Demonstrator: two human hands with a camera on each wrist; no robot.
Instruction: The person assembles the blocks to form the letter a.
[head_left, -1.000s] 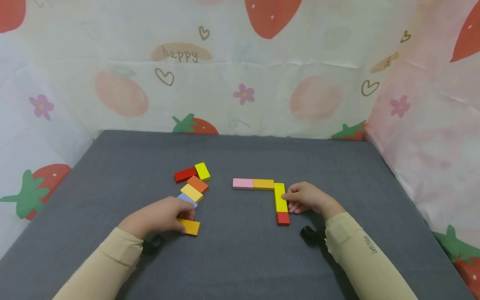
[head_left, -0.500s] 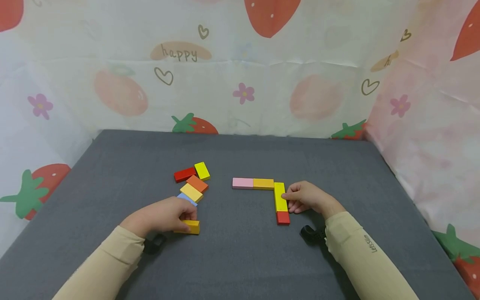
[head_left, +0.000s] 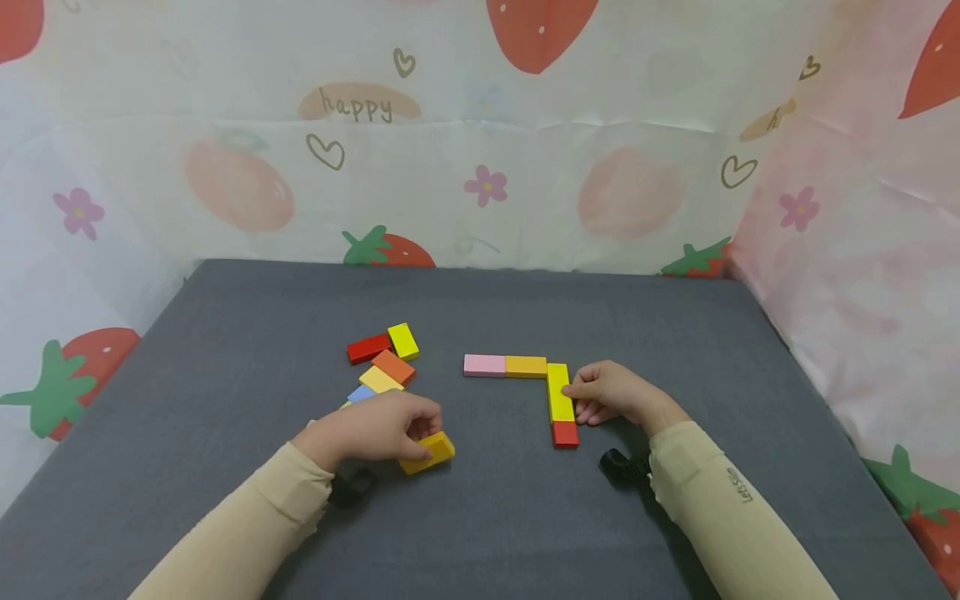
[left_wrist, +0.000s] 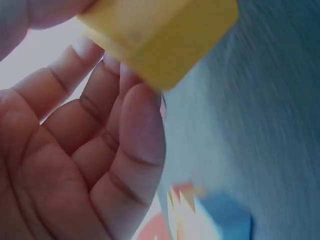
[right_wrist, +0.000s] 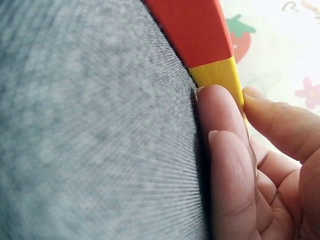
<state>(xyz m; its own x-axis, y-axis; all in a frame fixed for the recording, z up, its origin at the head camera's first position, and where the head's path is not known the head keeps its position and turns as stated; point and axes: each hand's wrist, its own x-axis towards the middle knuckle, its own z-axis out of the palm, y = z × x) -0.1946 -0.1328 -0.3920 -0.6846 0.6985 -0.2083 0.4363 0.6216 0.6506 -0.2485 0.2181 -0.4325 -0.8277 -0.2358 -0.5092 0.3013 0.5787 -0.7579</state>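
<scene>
In the head view my left hand (head_left: 382,427) holds an orange-yellow wooden block (head_left: 441,450) between thumb and fingers, tilted close over the cloth. Its smooth faces fill the top of the left wrist view, where the block (left_wrist: 192,42) is blurred. My right hand (head_left: 618,396) stays at an L-shaped row of blocks, its thumb on top of the yellow part (head_left: 559,400) and its other fingers along the side. A red block (head_left: 565,435) ends that row at the near side. Pink (head_left: 484,366) and orange-yellow (head_left: 526,367) blocks form its far arm.
Left of the row, a loose line of blocks lies on the grey cloth (head_left: 480,533): red (head_left: 368,348), yellow (head_left: 403,341), orange (head_left: 393,367), pale yellow (head_left: 381,380) and blue (head_left: 361,393). My left hand partly covers its near end. A printed curtain (head_left: 540,225) borders the table.
My left hand has turned the orange-yellow block and carried it to the right, away from the loose line. My right hand keeps its place on the yellow part.
</scene>
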